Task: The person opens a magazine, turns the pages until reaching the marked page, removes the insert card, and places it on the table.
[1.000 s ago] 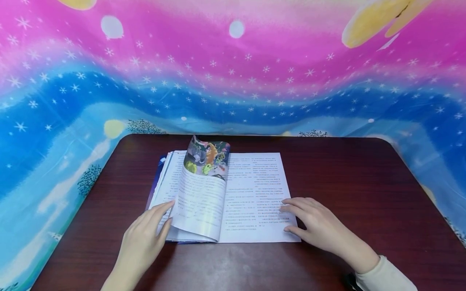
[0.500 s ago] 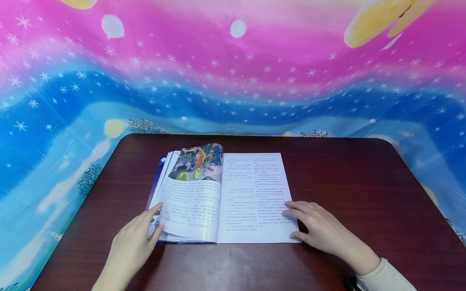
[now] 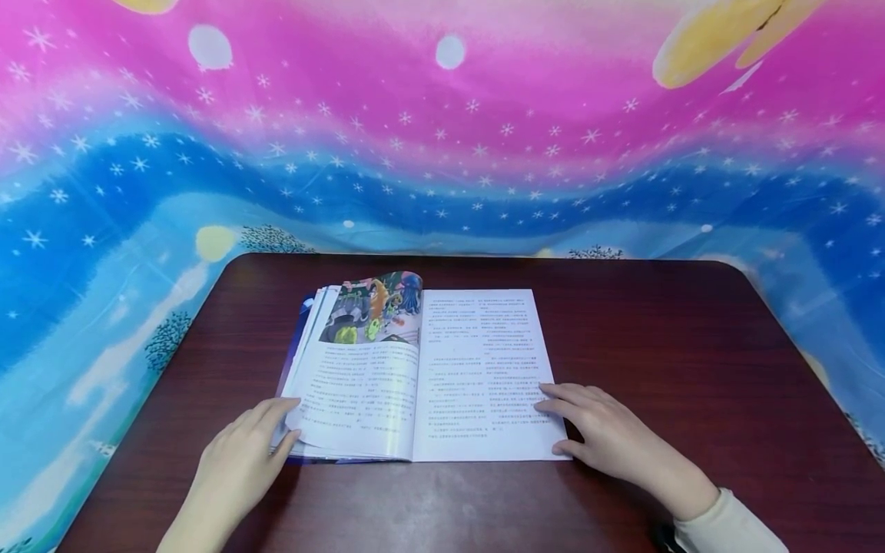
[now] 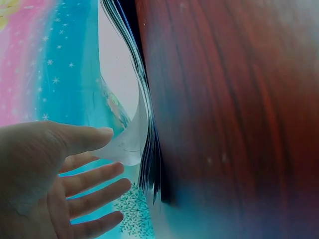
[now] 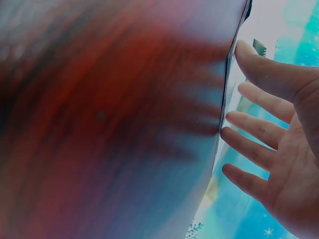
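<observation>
An open magazine (image 3: 455, 369) lies on the table, its thicker stack of pages on the left side. The uppermost left page (image 3: 366, 384) carries a colourful cartoon picture at its far end and printed text below. Its near outer corner lifts a little. My left hand (image 3: 238, 461) pinches that corner between thumb and index finger; in the left wrist view the page (image 4: 124, 147) bends up from the stack toward the thumb. On the other side, my right hand (image 3: 608, 434) rests at the right page's outer edge with its fingers extended. The right wrist view shows those fingers spread beside the edge.
A dark reddish-brown wooden table (image 3: 677, 346) bears the magazine and extends to both sides. Behind and around it hangs a pink and blue cloth (image 3: 449, 146) with snowflake patterns.
The left page has come over leftward and now lies flatter on the left stack. My left hand has moved left and slightly toward me. The right hand has stayed nearly still.
</observation>
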The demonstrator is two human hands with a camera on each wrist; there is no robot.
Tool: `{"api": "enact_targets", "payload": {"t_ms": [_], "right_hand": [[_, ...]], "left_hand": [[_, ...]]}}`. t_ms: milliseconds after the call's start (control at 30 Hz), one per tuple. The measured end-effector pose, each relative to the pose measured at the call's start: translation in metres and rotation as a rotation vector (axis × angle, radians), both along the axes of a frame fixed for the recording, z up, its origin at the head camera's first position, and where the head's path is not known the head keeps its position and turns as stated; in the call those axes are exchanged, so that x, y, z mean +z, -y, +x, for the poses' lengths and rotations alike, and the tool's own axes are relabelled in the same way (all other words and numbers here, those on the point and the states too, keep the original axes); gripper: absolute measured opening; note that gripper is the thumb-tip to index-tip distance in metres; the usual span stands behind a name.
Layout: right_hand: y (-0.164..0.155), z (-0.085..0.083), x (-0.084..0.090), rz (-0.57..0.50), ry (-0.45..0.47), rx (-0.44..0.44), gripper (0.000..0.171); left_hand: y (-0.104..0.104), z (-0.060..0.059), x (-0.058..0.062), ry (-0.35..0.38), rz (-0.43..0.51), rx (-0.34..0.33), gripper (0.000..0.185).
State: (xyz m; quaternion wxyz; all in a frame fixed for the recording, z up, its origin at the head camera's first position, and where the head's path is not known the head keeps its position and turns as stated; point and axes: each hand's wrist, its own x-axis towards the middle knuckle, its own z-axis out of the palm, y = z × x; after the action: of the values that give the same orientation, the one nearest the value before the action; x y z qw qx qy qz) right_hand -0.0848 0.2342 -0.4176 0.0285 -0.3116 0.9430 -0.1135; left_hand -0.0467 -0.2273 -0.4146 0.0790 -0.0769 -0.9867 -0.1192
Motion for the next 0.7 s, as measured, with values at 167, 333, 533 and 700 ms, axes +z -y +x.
{"api": "enact_targets", "payload": {"t_ms": [167,333,533,700], "right_hand": [[0.000,0.000,0.000,0.001,-0.005,-0.005,0.055],[0.000,0.000,0.001,0.001,-0.001,-0.008,0.055],[0.002,-0.001,0.001,0.005,0.004,-0.016,0.054],[0.003,0.001,0.002,0.015,0.019,-0.032,0.054]], "left_hand": [[0.001,-0.006,0.001,0.016,-0.035,-0.011,0.045],[0.001,-0.014,0.000,0.043,-0.033,-0.062,0.045],[-0.002,-0.022,-0.004,0.099,-0.007,-0.148,0.051],[-0.003,-0.023,-0.007,0.138,0.010,-0.204,0.053]]}}
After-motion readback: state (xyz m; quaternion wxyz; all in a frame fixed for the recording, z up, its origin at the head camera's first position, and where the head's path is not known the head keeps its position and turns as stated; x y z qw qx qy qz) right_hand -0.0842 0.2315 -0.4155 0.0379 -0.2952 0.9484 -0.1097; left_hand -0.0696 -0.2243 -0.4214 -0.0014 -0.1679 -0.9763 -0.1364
